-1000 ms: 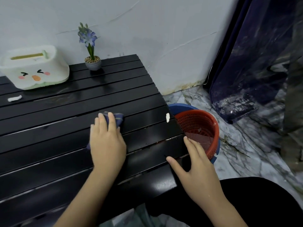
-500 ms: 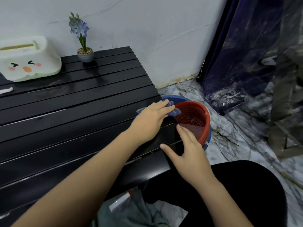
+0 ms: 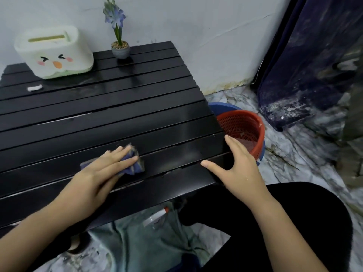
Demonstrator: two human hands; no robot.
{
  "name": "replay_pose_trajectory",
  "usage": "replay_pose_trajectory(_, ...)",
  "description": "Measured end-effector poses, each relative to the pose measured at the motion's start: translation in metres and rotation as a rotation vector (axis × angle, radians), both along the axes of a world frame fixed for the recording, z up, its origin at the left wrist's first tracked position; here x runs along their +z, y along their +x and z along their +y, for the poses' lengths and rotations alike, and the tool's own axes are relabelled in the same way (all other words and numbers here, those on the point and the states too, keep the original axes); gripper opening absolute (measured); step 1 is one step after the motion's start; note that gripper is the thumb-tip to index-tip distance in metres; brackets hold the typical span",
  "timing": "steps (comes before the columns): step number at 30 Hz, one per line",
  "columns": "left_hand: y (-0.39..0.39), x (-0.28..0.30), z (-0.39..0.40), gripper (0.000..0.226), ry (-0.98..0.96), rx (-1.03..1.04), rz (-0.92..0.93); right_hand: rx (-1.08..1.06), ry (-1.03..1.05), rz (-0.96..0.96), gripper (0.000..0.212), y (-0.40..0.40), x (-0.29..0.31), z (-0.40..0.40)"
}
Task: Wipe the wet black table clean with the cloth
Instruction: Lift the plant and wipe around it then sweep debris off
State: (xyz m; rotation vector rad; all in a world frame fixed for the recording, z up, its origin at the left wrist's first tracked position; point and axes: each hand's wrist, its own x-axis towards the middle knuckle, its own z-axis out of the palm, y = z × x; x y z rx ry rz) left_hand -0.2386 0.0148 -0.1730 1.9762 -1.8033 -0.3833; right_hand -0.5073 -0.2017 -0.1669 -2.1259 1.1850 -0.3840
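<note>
from the head camera, a black slatted table (image 3: 117,118) fills the left and middle of the view, its surface shining with a wet sheen on several slats. the left hand (image 3: 102,173) lies flat, palm down, on a near slat, fingers stretched out and pressing a crumpled blue cloth (image 3: 133,163) against the table; the hand is not curled around the cloth, only holding it down, and the cloth pokes out past the fingertips and behind the knuckles. the right hand (image 3: 239,165) is spread wide and holds nothing, its thumb lying on the table's near right corner and its fingers reaching along the right edge. just beside that edge, on the marble floor, a red mesh basket (image 3: 253,122) sits inside a blue basin (image 3: 222,107); the basket's bottom looks dark and wet, but i cannot tell what, if anything, is in it. at the far left of the table stands a white box (image 3: 55,54) with a cartoon face and a slot in its top; its contents are hidden. right of it is a small grey pot (image 3: 120,50) holding pebbles and a blue flower. a small white scrap (image 3: 34,88) lies on a slat in front of the box.
</note>
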Motion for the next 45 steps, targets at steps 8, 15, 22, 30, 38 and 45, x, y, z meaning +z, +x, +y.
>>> replay_pose_trajectory(8,-0.077,-0.015,-0.173,0.044,-0.026,-0.269,-0.101,-0.018,-0.019,-0.003,0.102,0.004,0.004,0.001)
replay_pose_trajectory(15,-0.065,-0.013,-0.162,0.043,-0.077,-0.332,-0.029,-0.021,-0.004,-0.015,0.105,0.002,0.001,-0.002)
replay_pose_trajectory(22,-0.006,0.004,0.009,0.043,0.035,-0.088,0.044,-0.009,0.030,-0.017,0.106,0.001,0.002,-0.006)
replay_pose_trajectory(30,-0.018,0.008,0.069,0.043,0.039,0.056,0.056,0.007,-0.003,0.000,0.105,0.003,0.003,-0.007)
replay_pose_trajectory(38,-0.083,-0.013,-0.027,0.050,-0.039,-0.090,-0.070,-0.007,0.001,0.073,0.105,0.007,0.004,-0.008)
replay_pose_trajectory(45,-0.036,-0.008,0.076,0.045,-0.033,0.167,0.051,0.174,-0.132,0.127,0.098,0.044,0.005,0.016)
